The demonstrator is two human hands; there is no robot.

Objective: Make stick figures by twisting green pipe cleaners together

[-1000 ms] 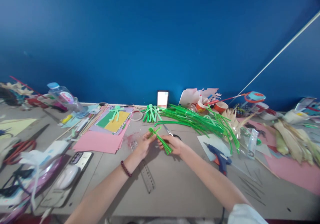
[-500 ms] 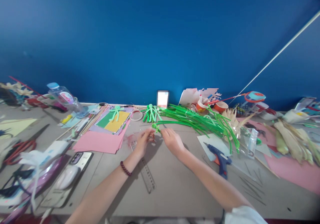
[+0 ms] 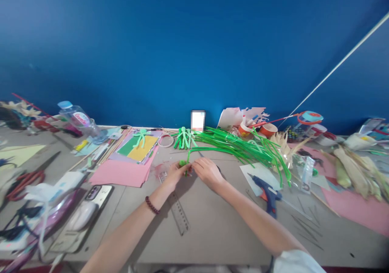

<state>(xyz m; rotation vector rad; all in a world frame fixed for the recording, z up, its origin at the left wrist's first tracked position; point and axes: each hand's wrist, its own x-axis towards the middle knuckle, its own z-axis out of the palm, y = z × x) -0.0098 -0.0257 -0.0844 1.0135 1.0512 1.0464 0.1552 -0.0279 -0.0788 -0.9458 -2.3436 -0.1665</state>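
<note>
My left hand (image 3: 175, 174), with a dark bead bracelet at the wrist, is closed in a pinch on a bent green pipe cleaner (image 3: 183, 163). One end of the pipe cleaner stands up above the fingers. My right hand (image 3: 208, 171) has its fingertips pressed together against the same piece, close to the left fingertips. Part of a dark, narrow object (image 3: 200, 154) shows past the right knuckles; I cannot tell whether it is held. Beyond the hands stand small light-green pipe cleaner figures (image 3: 183, 138). Below the left hand lies a clear ruler (image 3: 179, 216).
A bundle of green pipe cleaners (image 3: 234, 143) spreads across the back. To the right lie a blue glue gun (image 3: 267, 192) and corn husks (image 3: 352, 171). On the left are pink paper sheets (image 3: 121, 173), a phone (image 3: 68, 234), scissors (image 3: 27, 183) and a plastic bottle (image 3: 79, 119).
The green pipe cleaner and both hands have come slightly nearer to me. An end of the pipe cleaner now points upward, and the dark object by the right hand has come into view.
</note>
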